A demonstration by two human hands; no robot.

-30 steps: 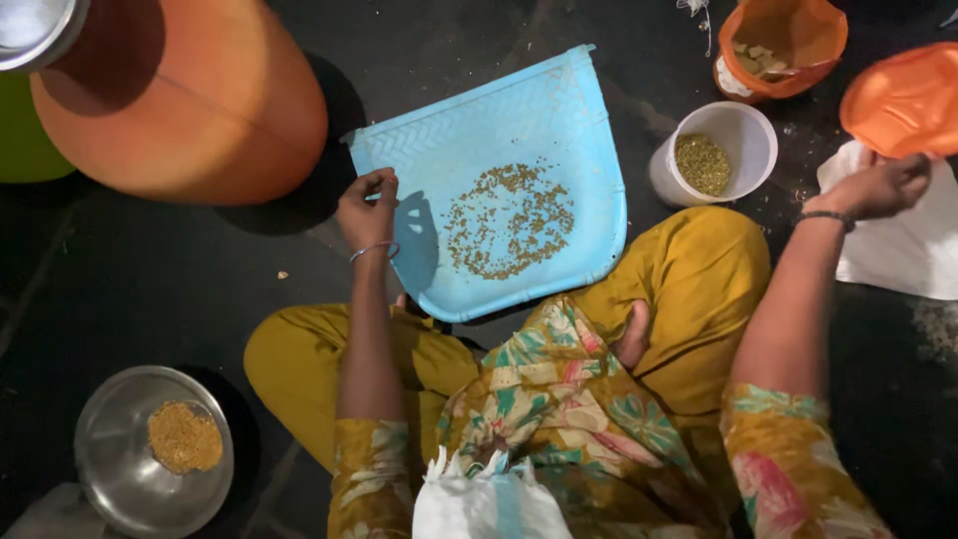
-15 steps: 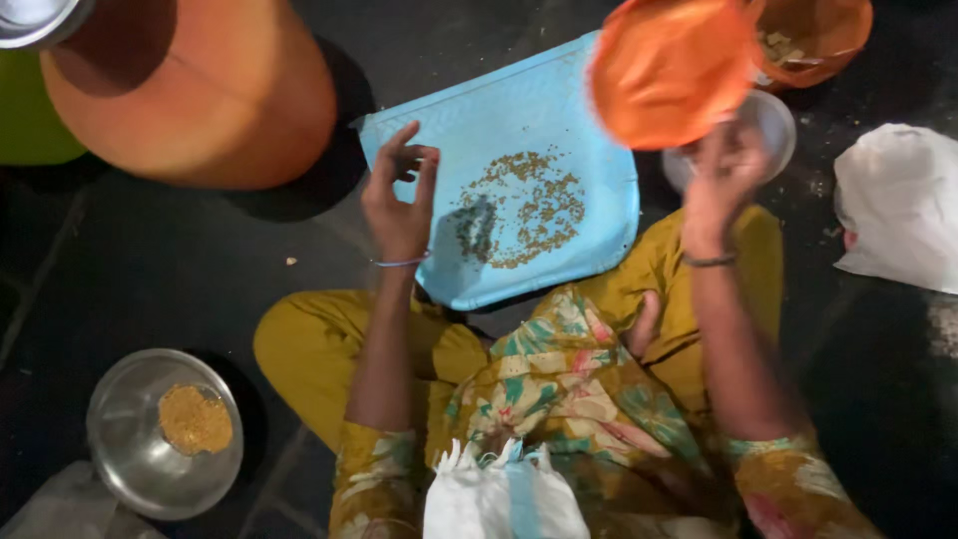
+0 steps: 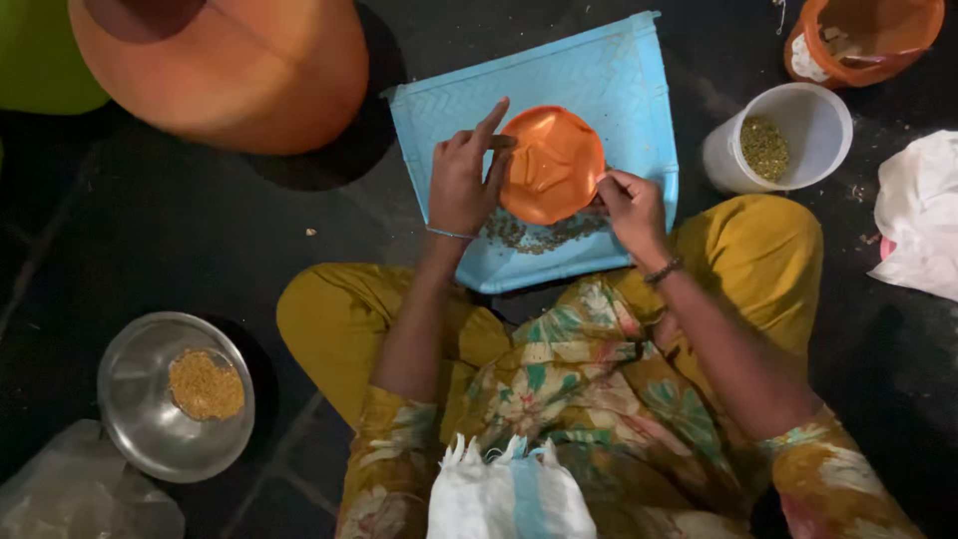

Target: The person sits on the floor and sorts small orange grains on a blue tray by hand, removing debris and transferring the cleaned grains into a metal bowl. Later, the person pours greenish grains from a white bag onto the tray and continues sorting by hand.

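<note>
A light blue plastic winnowing tray (image 3: 624, 90) lies on the dark floor in front of my crossed legs. An orange plastic lid (image 3: 551, 165) rests on the tray over a heap of small brownish grains (image 3: 544, 235). My left hand (image 3: 462, 180) presses the lid's left edge, index finger stretched along its top. My right hand (image 3: 631, 205) grips the lid's right edge. Grains show in a strip just below the lid.
A large orange clay pot (image 3: 225, 65) stands at the upper left. A white cup with grains (image 3: 783, 140) and an orange tub (image 3: 863, 35) stand at the upper right, a white cloth (image 3: 918, 215) at the right. A steel bowl with grains (image 3: 175, 394) sits at the lower left.
My right hand fetched the orange lid from the right and brought it down onto the grains on the tray. My left hand moved from the tray's edge onto the lid.
</note>
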